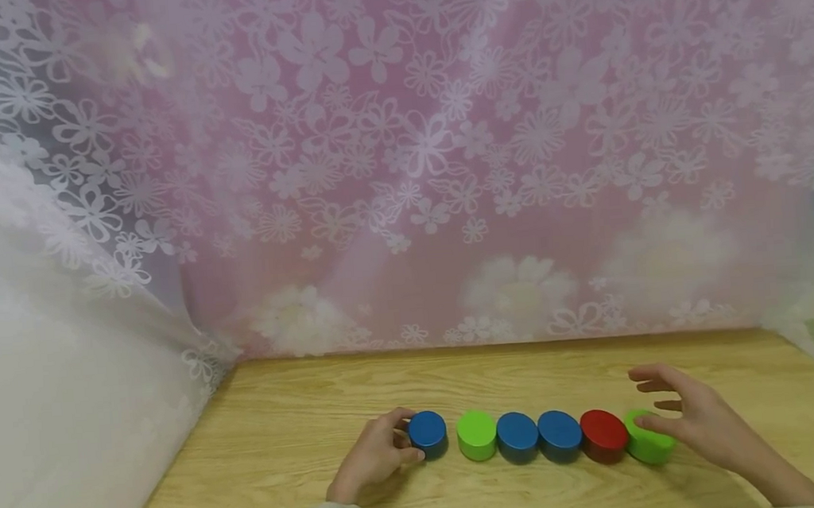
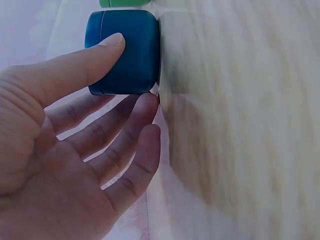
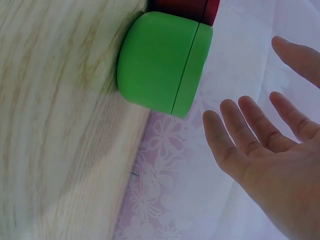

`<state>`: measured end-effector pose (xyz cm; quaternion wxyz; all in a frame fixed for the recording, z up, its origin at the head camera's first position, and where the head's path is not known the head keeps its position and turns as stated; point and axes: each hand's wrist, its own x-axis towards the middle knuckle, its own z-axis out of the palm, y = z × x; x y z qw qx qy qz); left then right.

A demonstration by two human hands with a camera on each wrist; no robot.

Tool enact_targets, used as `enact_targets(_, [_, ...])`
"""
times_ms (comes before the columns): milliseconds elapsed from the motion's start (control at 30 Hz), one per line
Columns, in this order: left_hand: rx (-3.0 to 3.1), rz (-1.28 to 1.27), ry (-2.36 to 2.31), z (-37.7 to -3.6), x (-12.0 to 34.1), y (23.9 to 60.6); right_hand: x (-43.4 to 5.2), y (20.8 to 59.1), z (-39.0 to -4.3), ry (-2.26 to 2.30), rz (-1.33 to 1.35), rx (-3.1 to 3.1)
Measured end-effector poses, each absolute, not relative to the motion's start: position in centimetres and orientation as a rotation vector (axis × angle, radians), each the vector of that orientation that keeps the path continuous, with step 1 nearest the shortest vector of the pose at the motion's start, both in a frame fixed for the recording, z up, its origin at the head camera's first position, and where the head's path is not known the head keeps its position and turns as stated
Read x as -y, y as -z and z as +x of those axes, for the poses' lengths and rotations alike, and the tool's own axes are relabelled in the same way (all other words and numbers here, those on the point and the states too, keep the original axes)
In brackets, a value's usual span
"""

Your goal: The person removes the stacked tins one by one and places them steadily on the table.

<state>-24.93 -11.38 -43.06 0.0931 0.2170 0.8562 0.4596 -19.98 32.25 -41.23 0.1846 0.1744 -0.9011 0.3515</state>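
A: What's seen on the light wooden table (image 1: 265, 456)?

B: Six short round plastic pucks are lined up in a row near the front edge. From the left: a blue puck at the left end (image 1: 428, 432), a green puck (image 1: 476, 433), two more blue pucks (image 1: 518, 435) (image 1: 560, 434), a red puck (image 1: 603, 435), and a green puck at the right end (image 1: 647, 439).

A: Left hand?

B: The left hand (image 1: 374, 456) is laid beside the blue end puck. In the left wrist view the thumb (image 2: 85, 62) is pressed on that puck (image 2: 127, 50) and a fingertip is touching its other edge; the fingers are nearly straight, so no full grip is seen.

A: Right hand?

B: The right hand (image 1: 685, 415) is held open w/ fingers spread, just beside the green end puck (image 3: 162, 62). Contact is suggested in the head view but can't be confirmed; a gap is shown in the right wrist view.

A: Backdrop?

B: A pink floral curtain (image 1: 443, 163) is hung behind the table.
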Motion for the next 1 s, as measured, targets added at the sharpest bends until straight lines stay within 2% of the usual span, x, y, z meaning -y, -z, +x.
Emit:
enact_targets(700, [-2.544,0.577,-1.31,-24.5,10.5,43.0,-33.2,41.4,-19.1,-1.086,0.338,2.525])
enact_targets(867, [-2.768,0.608,-1.12,-23.3,12.2,42.2,-33.9,41.3,-18.7,-0.998,0.305,2.487])
enact_targets(1000, [-3.181,0.705,-0.76,-21.9,15.1,41.6,-34.1,41.0,-18.5,-0.873,0.286,2.523])
